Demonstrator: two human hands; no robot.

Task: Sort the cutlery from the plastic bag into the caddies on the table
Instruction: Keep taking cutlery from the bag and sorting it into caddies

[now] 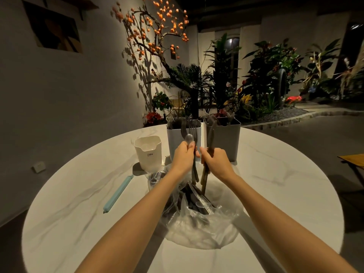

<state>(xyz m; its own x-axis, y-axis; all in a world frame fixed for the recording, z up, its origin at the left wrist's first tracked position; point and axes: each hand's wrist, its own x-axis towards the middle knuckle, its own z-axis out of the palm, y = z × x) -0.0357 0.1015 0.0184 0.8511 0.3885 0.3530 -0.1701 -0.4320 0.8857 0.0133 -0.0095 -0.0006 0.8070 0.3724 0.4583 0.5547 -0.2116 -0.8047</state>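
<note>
My left hand (184, 154) grips a dark fork (194, 131) and a clear spoon (189, 139), held upright above the clear plastic bag (199, 221). My right hand (213, 159) grips a bundle of dark knives (210, 138), also upright. Several more dark and clear cutlery pieces lie inside the open bag. Behind the hands stand two grey caddies: the left one (175, 138) holds forks, the right one (226, 138) holds knives. A small white caddy (148, 152) stands to their left; I see nothing in it.
A light blue bag clip (118, 194) lies on the round white marble table (78, 223) at the left. Plants and a tree with orange fruit stand behind the table. A wooden table corner (352, 158) shows at the right.
</note>
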